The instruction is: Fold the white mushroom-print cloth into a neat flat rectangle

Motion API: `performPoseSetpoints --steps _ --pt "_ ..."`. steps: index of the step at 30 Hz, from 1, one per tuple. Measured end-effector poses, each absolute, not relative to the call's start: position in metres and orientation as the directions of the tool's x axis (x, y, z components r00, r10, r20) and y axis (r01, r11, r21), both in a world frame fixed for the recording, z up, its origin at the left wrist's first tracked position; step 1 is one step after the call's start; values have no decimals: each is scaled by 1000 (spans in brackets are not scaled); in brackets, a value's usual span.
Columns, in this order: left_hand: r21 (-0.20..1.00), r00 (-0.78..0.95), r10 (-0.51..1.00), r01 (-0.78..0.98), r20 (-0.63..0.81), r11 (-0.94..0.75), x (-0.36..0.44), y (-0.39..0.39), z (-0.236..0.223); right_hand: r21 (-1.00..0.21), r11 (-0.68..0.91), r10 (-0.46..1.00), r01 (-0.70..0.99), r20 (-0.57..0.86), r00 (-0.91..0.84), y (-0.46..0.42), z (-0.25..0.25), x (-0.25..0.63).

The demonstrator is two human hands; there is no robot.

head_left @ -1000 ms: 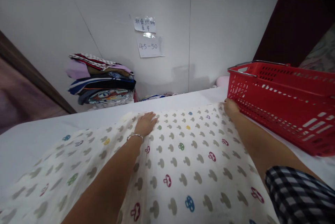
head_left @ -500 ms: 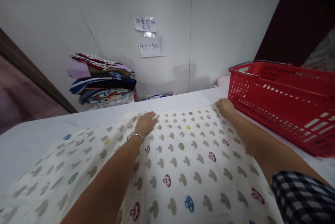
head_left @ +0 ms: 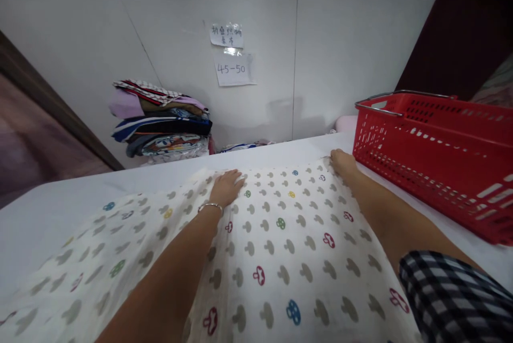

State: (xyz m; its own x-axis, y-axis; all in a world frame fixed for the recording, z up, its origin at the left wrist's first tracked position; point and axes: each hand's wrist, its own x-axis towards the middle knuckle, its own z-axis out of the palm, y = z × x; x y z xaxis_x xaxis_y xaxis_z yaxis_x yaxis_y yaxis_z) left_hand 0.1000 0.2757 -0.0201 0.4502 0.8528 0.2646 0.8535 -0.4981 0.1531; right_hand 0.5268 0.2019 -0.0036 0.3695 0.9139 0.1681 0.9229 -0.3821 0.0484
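Observation:
A white cloth [head_left: 276, 241] printed with grey and coloured mushrooms is spread over the white table. Its right part lies fairly smooth, while the left part has soft creases. My left hand [head_left: 227, 187], with a bracelet at the wrist, rests flat on the cloth near its far edge, fingers stretched out. At the cloth's far right corner my right hand [head_left: 341, 162] has its fingers closed on the fabric. The fingertips of that hand are partly turned away from view.
A red plastic basket [head_left: 433, 156] with metal handles stands right of my right arm. Folded fabrics [head_left: 162, 118] are piled behind the table [head_left: 72, 188] at the left. Two paper notes [head_left: 234, 69] are taped to the wall. A pink object [head_left: 347, 123] sits behind the basket.
The whole view has shifted slightly, so things appear a little further right. Both hands keep nearly the same places on the cloth. My right sleeve has moved slightly left.

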Motion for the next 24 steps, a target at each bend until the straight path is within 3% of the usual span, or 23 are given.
performPoseSetpoints --steps 7,15,24 --pt "164 450 854 851 262 -499 100 277 -21 -61 -446 877 893 168 450 200 -6 521" --pt "145 462 846 849 265 -509 100 275 -18 -83 -267 926 960 255 279 166 -19 505" --pt "134 461 845 851 273 -508 99 277 -21 -121 -294 948 948 94 305 175 -17 515"
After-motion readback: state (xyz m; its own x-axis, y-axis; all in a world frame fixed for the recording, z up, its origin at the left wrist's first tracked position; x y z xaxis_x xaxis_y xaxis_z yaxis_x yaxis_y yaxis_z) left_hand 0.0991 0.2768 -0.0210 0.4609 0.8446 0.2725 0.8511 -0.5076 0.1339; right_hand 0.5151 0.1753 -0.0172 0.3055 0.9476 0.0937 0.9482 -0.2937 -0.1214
